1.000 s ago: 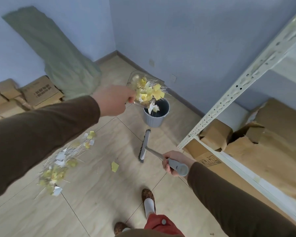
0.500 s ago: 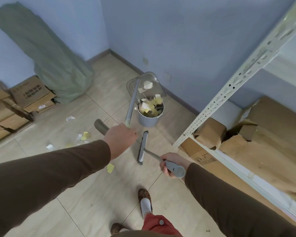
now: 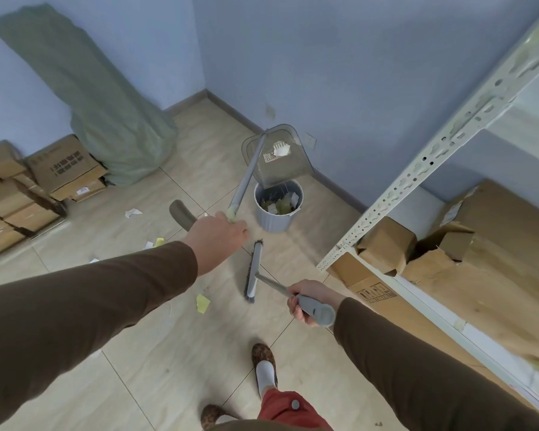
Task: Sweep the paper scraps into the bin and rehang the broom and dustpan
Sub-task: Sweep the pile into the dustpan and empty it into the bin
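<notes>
Scrap-strewn floor (image 3: 143,353), bin (image 3: 277,213) beside shelving (image 3: 417,169); hands gripping dustpan (image 3: 277,157), broom (image 3: 253,269).

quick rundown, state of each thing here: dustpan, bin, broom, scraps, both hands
dustpan: tipped up over the bin, one white scrap stuck inside
bin: upright, open, holding paper scraps
broom: head down on the floor
floor scraps: several lying unswept, yellow and white
left hand: closed on the dustpan handle
right hand: closed on the broom handle
</notes>
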Demonstrator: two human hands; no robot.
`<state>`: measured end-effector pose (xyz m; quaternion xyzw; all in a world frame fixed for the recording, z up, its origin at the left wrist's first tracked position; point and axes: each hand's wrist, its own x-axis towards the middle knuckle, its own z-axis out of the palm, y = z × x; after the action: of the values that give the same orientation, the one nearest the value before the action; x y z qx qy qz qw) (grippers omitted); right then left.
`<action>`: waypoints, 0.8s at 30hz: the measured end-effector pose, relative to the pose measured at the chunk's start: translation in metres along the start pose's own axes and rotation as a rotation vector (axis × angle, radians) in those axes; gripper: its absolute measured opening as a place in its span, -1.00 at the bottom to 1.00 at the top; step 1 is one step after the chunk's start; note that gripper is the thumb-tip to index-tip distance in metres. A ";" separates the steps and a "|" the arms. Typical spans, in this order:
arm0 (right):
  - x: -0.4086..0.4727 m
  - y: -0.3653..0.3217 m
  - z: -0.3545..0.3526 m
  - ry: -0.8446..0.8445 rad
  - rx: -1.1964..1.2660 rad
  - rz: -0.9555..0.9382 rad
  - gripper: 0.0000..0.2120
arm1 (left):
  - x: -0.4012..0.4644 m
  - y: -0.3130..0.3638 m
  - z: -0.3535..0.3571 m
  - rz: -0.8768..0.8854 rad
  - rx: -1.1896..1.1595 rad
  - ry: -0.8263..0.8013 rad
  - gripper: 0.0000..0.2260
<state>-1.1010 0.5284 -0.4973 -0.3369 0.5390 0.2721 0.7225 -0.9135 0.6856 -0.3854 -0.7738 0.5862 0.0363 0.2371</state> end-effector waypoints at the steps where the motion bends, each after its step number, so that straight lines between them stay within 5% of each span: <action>1: -0.001 0.000 0.001 -0.008 0.005 -0.001 -0.91 | -0.002 -0.004 -0.002 -0.015 -0.019 0.008 -0.60; 13: -0.012 0.004 0.023 0.001 -0.043 -0.012 -0.88 | -0.055 -0.071 -0.025 -0.489 -0.657 0.252 -0.69; 20: -0.013 0.003 0.042 0.006 -0.094 -0.052 -0.90 | -0.113 -0.133 -0.013 -0.780 -1.140 0.202 -0.79; 24: -0.012 0.004 0.057 0.053 -0.188 -0.054 -0.91 | -0.166 -0.150 0.031 -0.959 -1.452 0.114 -0.60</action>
<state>-1.0736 0.5751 -0.4753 -0.4249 0.5206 0.2930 0.6801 -0.8192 0.8757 -0.3083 -0.8976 0.0403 0.2584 -0.3548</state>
